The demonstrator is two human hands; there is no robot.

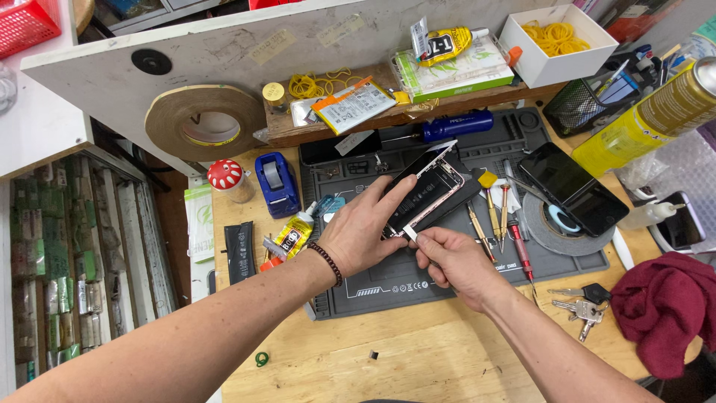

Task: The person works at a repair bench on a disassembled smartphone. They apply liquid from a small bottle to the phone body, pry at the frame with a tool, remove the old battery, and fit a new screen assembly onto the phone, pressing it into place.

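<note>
Fingers of the left hand grip the opened phone while the right hand pinches a thin pry tool; slipping could crack it.

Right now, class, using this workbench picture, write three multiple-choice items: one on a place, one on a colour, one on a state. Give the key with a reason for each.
1. Where does the set of keys lie?
A. on the wooden bench between the grey repair mat and the dark red cloth
B. inside the white box
C. on the tape roll

2. What colour is the tape dispenser left of the mat?
A. green
B. blue
C. white

3. In what state is the phone held by the left hand?
A. sealed in a box
B. opened, with its inner parts showing
C. lying flat under the cloth

Key: 1 A, the keys rest on bare wood beside the cloth. 2 B, its body is plainly blue. 3 B, the left hand tilts it up off the mat and the inside shows, while the right hand pinches a thin white strip at its lower edge.
</note>
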